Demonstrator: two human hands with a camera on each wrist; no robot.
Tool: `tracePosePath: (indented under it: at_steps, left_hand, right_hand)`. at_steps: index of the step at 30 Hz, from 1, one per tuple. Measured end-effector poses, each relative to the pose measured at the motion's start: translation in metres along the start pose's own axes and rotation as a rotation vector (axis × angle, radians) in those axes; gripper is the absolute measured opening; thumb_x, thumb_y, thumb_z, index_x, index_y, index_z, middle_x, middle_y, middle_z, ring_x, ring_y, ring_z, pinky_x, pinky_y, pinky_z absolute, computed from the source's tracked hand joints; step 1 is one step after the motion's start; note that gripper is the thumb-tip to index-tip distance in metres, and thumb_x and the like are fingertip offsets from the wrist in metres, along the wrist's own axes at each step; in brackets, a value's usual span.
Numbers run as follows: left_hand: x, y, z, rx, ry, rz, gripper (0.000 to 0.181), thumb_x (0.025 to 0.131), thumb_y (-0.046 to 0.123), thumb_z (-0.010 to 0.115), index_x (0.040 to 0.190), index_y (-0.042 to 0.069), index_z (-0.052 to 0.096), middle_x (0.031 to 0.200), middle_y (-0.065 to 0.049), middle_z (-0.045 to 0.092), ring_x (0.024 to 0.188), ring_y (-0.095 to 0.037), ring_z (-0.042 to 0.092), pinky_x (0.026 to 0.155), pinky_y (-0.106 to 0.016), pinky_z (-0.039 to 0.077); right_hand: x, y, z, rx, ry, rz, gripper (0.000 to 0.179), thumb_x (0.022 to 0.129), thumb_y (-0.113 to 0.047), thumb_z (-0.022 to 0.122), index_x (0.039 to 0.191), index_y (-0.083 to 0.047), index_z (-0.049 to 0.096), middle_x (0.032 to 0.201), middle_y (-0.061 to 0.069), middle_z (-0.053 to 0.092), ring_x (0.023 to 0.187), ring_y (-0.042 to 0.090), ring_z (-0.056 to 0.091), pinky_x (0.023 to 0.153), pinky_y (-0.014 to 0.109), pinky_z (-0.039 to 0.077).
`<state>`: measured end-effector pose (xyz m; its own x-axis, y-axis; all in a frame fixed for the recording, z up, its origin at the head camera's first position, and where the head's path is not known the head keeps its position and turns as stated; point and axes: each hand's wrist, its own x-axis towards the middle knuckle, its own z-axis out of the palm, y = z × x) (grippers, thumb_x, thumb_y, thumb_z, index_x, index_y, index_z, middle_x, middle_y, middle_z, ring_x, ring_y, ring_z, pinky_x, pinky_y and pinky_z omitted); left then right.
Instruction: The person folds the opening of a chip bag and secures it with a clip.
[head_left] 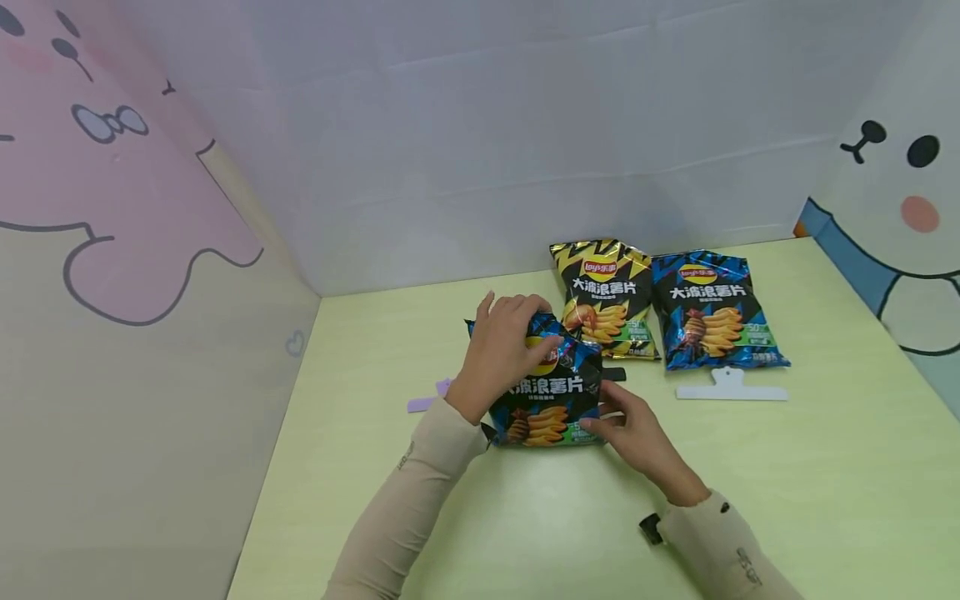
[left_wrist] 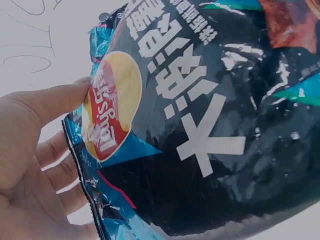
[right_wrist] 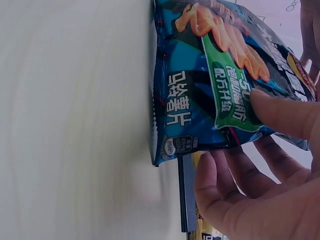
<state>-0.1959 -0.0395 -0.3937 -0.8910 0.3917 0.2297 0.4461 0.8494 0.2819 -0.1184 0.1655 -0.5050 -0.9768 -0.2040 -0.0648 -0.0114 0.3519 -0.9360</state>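
Note:
A blue and black bag of potato chips (head_left: 551, 408) is held in front of me, its printed face toward the head view. My left hand (head_left: 504, 354) grips its top edge, thumb on the front and fingers behind. Low on the bag's right side, my right hand (head_left: 633, 429) pinches it, the thumb (right_wrist: 285, 112) on the front over a green patch. The bag stands roughly upright; whether its lower edge touches the table, I cannot tell. Partly hidden behind it are a purple clip (head_left: 422, 405) and a black clip (head_left: 614, 374).
At the back of the pale yellow table (head_left: 360, 342) lie a yellow and black chip bag (head_left: 607, 304) and a second blue chip bag (head_left: 712, 312), side by side. A white clip (head_left: 731, 392) lies just in front of that blue one. Pale walls enclose the table's back and sides.

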Motion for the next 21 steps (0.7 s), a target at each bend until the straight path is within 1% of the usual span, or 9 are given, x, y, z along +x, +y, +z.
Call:
tracePosePath:
  at_steps: [3,6,8,10,13,15,18,21]
  left_hand:
    - [-0.001,-0.001,-0.002,-0.037,0.010,0.019,0.034,0.092,0.043,0.072,0.116,0.021,0.064,0.117,0.002,0.072,0.112,-0.020,0.067,0.116,-0.051,0.040]
    - [0.000,-0.002,-0.003,-0.085,0.022,0.048,0.026,0.093,0.039,0.072,0.111,0.021,0.066,0.110,0.003,0.073,0.103,-0.018,0.069,0.107,-0.048,0.047]
    - [0.000,-0.002,-0.004,-0.121,0.033,0.070,0.022,0.093,0.035,0.073,0.108,0.020,0.067,0.107,0.003,0.074,0.098,-0.017,0.069,0.103,-0.047,0.050]
    - [0.001,-0.003,-0.005,-0.153,0.041,0.092,0.019,0.093,0.033,0.073,0.106,0.020,0.067,0.103,0.003,0.074,0.094,-0.016,0.069,0.100,-0.045,0.051]
    - [0.001,-0.003,-0.006,-0.197,0.037,0.102,0.016,0.093,0.029,0.073,0.104,0.018,0.067,0.102,0.001,0.073,0.094,-0.016,0.068,0.099,-0.043,0.053]
    - [0.000,-0.003,-0.008,-0.215,0.022,0.099,0.016,0.094,0.027,0.072,0.105,0.017,0.067,0.102,0.000,0.072,0.095,-0.017,0.067,0.098,-0.041,0.054]
    - [-0.001,-0.003,-0.010,-0.234,-0.007,0.098,0.015,0.095,0.024,0.070,0.107,0.016,0.067,0.103,0.000,0.072,0.097,-0.017,0.066,0.098,-0.038,0.055]
    - [-0.002,-0.002,-0.011,-0.248,-0.020,0.106,0.014,0.096,0.022,0.069,0.107,0.015,0.067,0.104,-0.001,0.071,0.097,-0.018,0.065,0.097,-0.036,0.056]
  right_hand:
    - [0.000,-0.001,-0.001,-0.005,-0.005,0.008,0.047,0.094,-0.018,0.071,0.136,-0.004,0.056,0.120,0.019,0.068,0.102,0.025,0.066,0.082,0.024,0.057]
    - [0.001,-0.004,-0.002,-0.021,-0.005,0.026,0.047,0.096,-0.025,0.070,0.136,-0.005,0.055,0.117,0.017,0.068,0.102,0.022,0.066,0.082,0.024,0.057]
    - [0.002,-0.005,-0.004,-0.031,0.010,0.026,0.047,0.097,-0.030,0.068,0.135,-0.006,0.055,0.117,0.016,0.069,0.104,0.022,0.066,0.082,0.021,0.056]
    - [0.005,-0.007,-0.005,-0.030,0.038,0.015,0.046,0.099,-0.031,0.066,0.136,-0.007,0.055,0.119,0.016,0.069,0.107,0.023,0.066,0.083,0.018,0.055]
    - [0.011,-0.010,-0.006,-0.008,0.094,0.001,0.047,0.101,-0.031,0.063,0.141,-0.006,0.054,0.126,0.017,0.069,0.114,0.026,0.065,0.086,0.013,0.053]
    - [0.013,-0.013,-0.006,0.014,0.133,0.010,0.051,0.102,-0.032,0.061,0.144,-0.006,0.052,0.131,0.018,0.067,0.116,0.024,0.064,0.087,0.009,0.050]
    - [0.016,-0.018,-0.006,0.055,0.186,0.029,0.051,0.102,-0.032,0.059,0.145,-0.005,0.052,0.136,0.019,0.063,0.116,0.013,0.062,0.088,0.005,0.046]
    - [0.019,-0.022,-0.005,0.107,0.230,0.010,0.045,0.102,-0.028,0.060,0.139,-0.003,0.057,0.135,0.018,0.063,0.108,-0.001,0.061,0.088,0.005,0.048]
